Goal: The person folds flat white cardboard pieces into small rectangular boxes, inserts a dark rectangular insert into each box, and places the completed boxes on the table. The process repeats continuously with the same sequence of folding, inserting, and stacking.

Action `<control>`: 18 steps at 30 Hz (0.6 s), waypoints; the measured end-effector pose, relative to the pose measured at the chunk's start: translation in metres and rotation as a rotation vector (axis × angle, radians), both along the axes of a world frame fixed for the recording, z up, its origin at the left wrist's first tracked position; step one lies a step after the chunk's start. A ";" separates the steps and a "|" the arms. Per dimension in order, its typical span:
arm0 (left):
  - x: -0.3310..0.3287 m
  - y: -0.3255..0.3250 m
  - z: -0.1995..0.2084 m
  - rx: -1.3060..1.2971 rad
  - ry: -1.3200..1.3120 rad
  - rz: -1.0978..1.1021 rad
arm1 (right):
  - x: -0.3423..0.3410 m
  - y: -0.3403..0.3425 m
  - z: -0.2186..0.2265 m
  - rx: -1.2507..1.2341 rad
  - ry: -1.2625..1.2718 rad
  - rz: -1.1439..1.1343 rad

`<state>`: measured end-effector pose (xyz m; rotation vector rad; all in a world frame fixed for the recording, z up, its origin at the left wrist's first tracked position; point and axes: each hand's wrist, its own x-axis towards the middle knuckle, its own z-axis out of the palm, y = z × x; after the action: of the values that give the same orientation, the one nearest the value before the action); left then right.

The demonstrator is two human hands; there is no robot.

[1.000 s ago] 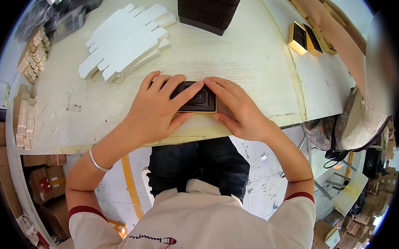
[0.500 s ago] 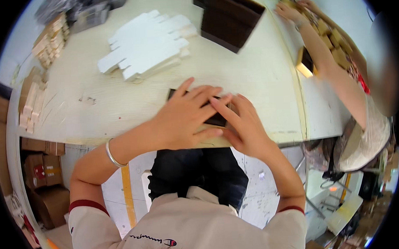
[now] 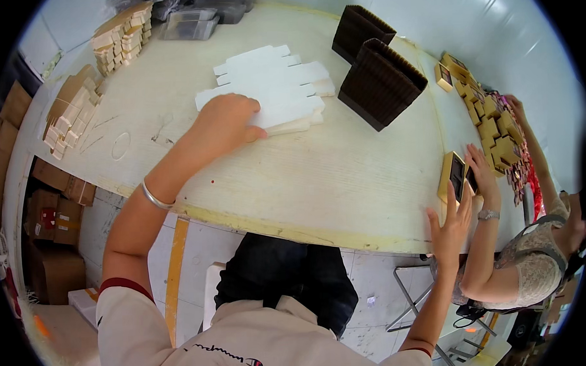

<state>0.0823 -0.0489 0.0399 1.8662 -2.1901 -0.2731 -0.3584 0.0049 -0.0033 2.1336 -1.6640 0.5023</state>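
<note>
A pile of flat white carton blanks (image 3: 270, 80) lies on the table, left of centre. My left hand (image 3: 226, 124) rests on its near edge, fingers curled over the top and thumb at the edge, closed on a white blank. Far to the right, my right hand (image 3: 451, 232) is open with fingers spread and nothing in it. Its fingertips are by the near end of a gold box (image 3: 445, 177) with a dark inside. A co-worker's hand (image 3: 483, 176) is on the box's other side, close to a small dark piece.
Two stacks of dark brown trays (image 3: 381, 86) stand beyond the white pile. Bundles of folded cartons (image 3: 74, 110) line the left edge, with clear plastic containers (image 3: 189, 25) at the back. Several small gold boxes (image 3: 491, 121) are heaped on the right, near the seated co-worker.
My hands have parted from the dark piece at the table's near edge. The left moved onto the white pile, the right far right beside the gold box. The view has shifted.
</note>
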 end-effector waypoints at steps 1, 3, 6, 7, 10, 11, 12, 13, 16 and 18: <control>0.002 -0.003 0.003 0.017 0.010 -0.008 | 0.013 0.003 0.005 0.003 -0.070 0.053; 0.001 -0.003 0.004 -0.026 0.013 -0.038 | 0.036 0.007 0.018 0.003 -0.212 0.158; -0.005 -0.003 -0.006 -0.152 0.009 -0.079 | 0.065 0.017 0.043 -0.049 -0.423 0.337; -0.007 -0.007 -0.014 -0.163 0.019 -0.084 | 0.072 0.022 0.052 -0.071 -0.483 0.395; -0.011 -0.014 -0.005 -0.066 0.000 -0.061 | 0.078 0.038 0.073 -0.210 -0.534 0.530; -0.011 -0.016 -0.001 -0.012 -0.015 -0.046 | 0.078 0.042 0.078 -0.250 -0.536 0.581; -0.009 -0.019 0.001 -0.008 0.020 -0.059 | 0.080 0.047 0.083 -0.268 -0.549 0.605; -0.005 -0.020 0.003 -0.003 0.054 -0.070 | 0.083 0.054 0.086 -0.290 -0.613 0.647; -0.003 -0.026 0.010 0.018 0.156 -0.114 | 0.088 0.086 0.081 -0.510 -0.696 0.684; -0.004 -0.029 0.009 -0.080 0.100 -0.087 | 0.078 0.100 0.074 -0.569 -0.769 0.957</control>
<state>0.0781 -0.0783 0.0494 1.6808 -2.1853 -0.2839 -0.2800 0.1052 0.0707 2.2427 -0.4464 1.9726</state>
